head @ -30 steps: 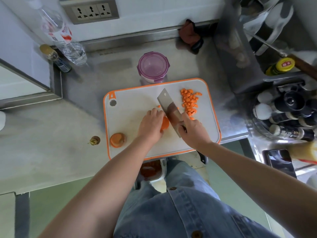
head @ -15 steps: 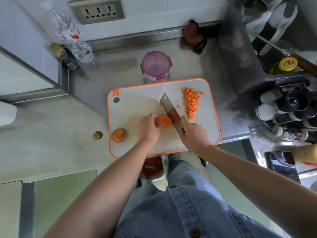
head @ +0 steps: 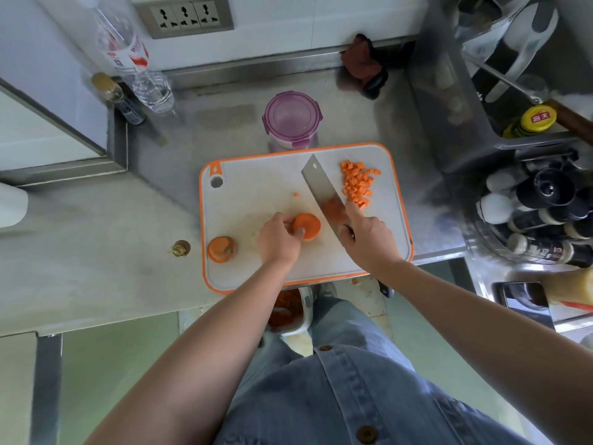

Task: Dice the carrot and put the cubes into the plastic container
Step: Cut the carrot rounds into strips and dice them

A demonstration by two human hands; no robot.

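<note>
Steel counter (head: 224,123); cutting board (head: 256,187); container (head: 292,120); wall sockets (head: 184,16).

A water bottle (head: 128,56) stands at eleven o'clock, beside the wall sockets (head: 184,16). A red cloth (head: 359,62) lies at one o'clock. Dark jars (head: 545,187) crowd at three.

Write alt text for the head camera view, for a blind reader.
Seen from above, a person's left hand holds a thick carrot piece on an orange-rimmed cutting board while the right hand grips a cleaver beside it. A pile of carrot cubes lies at the board's far right, and a purple-lidded plastic container stands behind the board.
</note>
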